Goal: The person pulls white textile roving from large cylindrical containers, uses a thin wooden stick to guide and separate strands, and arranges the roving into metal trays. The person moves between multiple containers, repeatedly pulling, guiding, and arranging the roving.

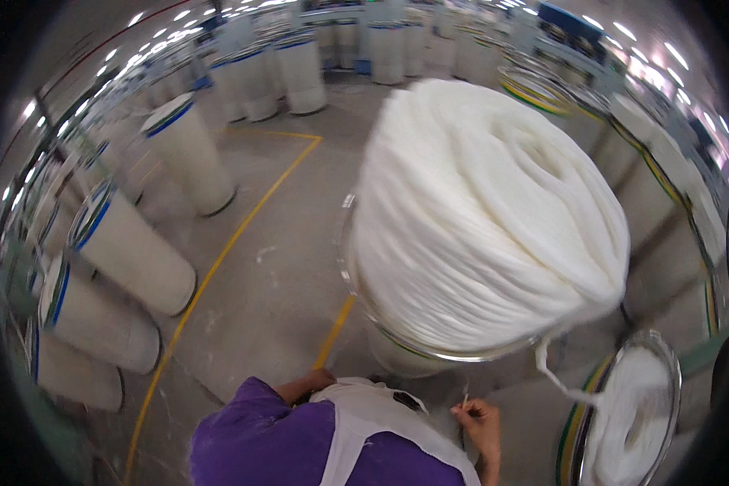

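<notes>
Right hand (478,425) at five o'clock — fingers pinched together on a thin white strand (464,399). Left hand (312,381) mostly hidden, grip unclear. Heaped white sliver can (429,350) just above, centre-right.

White sliver coil (486,219), purple sleeve (259,433), yellow floor line (243,227).

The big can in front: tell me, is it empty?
No, the big can is heaped well above its rim with coiled white sliver.
</notes>
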### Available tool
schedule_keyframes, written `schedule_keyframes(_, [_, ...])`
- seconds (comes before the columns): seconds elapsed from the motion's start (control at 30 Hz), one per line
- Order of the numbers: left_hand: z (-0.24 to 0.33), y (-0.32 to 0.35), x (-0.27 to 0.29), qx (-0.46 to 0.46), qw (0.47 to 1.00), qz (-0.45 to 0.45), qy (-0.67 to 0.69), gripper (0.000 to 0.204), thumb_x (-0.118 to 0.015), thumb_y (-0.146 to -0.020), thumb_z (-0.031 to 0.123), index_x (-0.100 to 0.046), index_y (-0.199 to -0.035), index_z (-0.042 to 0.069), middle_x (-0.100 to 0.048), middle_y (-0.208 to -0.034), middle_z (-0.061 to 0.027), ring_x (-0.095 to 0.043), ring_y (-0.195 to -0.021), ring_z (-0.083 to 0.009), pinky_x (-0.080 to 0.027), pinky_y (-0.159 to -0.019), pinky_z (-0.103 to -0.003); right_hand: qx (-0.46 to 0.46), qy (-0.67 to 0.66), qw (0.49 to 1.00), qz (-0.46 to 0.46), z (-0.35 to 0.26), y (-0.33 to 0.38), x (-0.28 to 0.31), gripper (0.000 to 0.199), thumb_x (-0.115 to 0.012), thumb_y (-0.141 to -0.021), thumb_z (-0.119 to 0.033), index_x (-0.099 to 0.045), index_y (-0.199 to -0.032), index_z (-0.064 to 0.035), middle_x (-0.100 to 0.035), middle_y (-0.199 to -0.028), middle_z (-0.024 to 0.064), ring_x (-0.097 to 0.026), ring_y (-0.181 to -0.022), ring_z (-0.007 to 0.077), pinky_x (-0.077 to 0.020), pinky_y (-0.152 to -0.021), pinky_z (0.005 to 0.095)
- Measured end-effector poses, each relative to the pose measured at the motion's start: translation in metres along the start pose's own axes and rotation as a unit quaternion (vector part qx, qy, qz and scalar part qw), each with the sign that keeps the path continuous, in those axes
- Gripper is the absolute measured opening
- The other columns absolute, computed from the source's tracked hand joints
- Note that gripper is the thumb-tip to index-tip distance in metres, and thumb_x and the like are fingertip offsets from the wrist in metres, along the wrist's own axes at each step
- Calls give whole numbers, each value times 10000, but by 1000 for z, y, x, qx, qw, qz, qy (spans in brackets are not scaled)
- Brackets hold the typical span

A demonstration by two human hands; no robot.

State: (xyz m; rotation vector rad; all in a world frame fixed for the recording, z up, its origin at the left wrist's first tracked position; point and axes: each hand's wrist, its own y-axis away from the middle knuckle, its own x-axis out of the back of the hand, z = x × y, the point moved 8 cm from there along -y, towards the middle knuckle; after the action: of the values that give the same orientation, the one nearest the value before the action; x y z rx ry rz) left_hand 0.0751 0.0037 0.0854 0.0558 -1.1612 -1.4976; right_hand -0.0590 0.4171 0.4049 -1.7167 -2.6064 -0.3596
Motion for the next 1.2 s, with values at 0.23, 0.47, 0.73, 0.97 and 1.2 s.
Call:
schedule_keyframes(0.23, [-105,-4,75,102,991,87,9,354,-626,-764,335,-712,-1019,106,-685,-1018,-130,-637,-944,-315,-497,-852,-429,26,132,984,-120,-48,-99,-176,87,-727,-795,-49,-668,-812,14,-679,-786,44,-582,-726,86,-464,-685,252])
schedule_keyframes(0.47, [-309,-27,186,136,968,128,168,314,-566,-785,319,-699,-967,100,-676,-1003,-159,-630,-929,-357,-500,-830,-443,110,297,911,-263,-89,-224,-425,296,-706,-819,-300,-679,-873,-11,-676,-770,150,-645,-668,282,-489,-634,357])
schedule_keyframes(0.73, [-443,31,258,286,908,244,185,323,-526,-809,306,-694,-940,62,-676,-961,-183,-635,-934,-368,-506,-830,-436,236,412,742,-474,-132,-330,-677,314,-609,-863,-392,-693,-966,-107,-695,-846,105,-662,-759,298,-507,-672,407])
schedule_keyframes(0.97, [-421,-25,228,309,925,157,155,328,-531,-779,317,-703,-915,72,-674,-936,-191,-645,-870,-364,-511,-783,-426,326,404,635,-572,-100,-448,-800,310,-564,-874,-396,-698,-958,-129,-695,-885,116,-656,-791,338,-509,-684,439])
schedule_keyframes(1.2, [-360,-180,338,172,766,300,541,201,-637,-708,245,-690,-796,72,-639,-718,-95,-610,-690,-260,-479,-637,-389,212,568,632,-482,-17,-696,-710,387,-540,-871,-404,-701,-949,-62,-682,-904,185,-643,-857,384,-503,-761,488])
